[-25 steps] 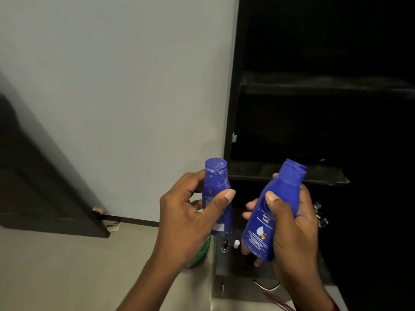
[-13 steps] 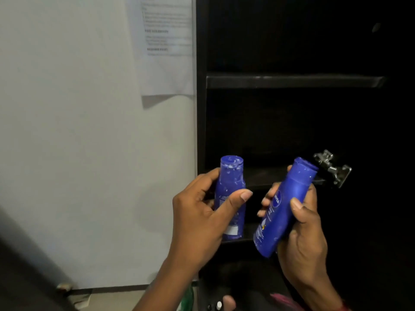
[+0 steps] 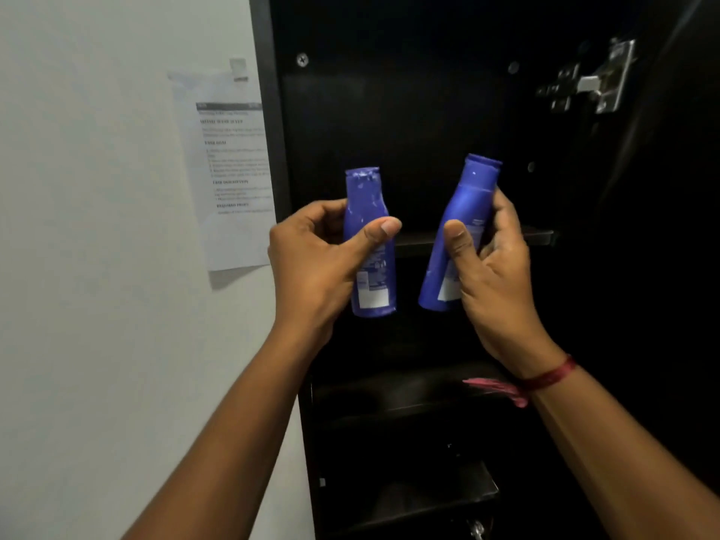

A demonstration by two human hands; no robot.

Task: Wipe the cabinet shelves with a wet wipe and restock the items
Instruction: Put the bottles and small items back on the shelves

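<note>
Two blue lotion bottles are held up in front of the open black cabinet [image 3: 272, 150]. My left hand [image 3: 315, 259] grips the smaller blue bottle [image 3: 368, 204] upright, thumb across its front. My right hand [image 3: 491, 263] grips the larger blue bottle [image 3: 467, 204], which tilts a little to the right. Both bottles hang level with the upper shelf [image 3: 537, 237], whose dark edge shows behind them. Two lower shelves [image 3: 409, 395] are visible below my wrists. No wet wipe is in view.
A printed paper sheet [image 3: 230, 169] is taped to the white wall left of the cabinet. A metal door hinge [image 3: 596, 85] sits at the cabinet's upper right. The cabinet interior is very dark. A red thread band circles my right wrist [image 3: 549, 378].
Both hands have raised the bottles from the lower shelf level up to the upper shelf. The view tilted upward, so the counter below is out of sight.
</note>
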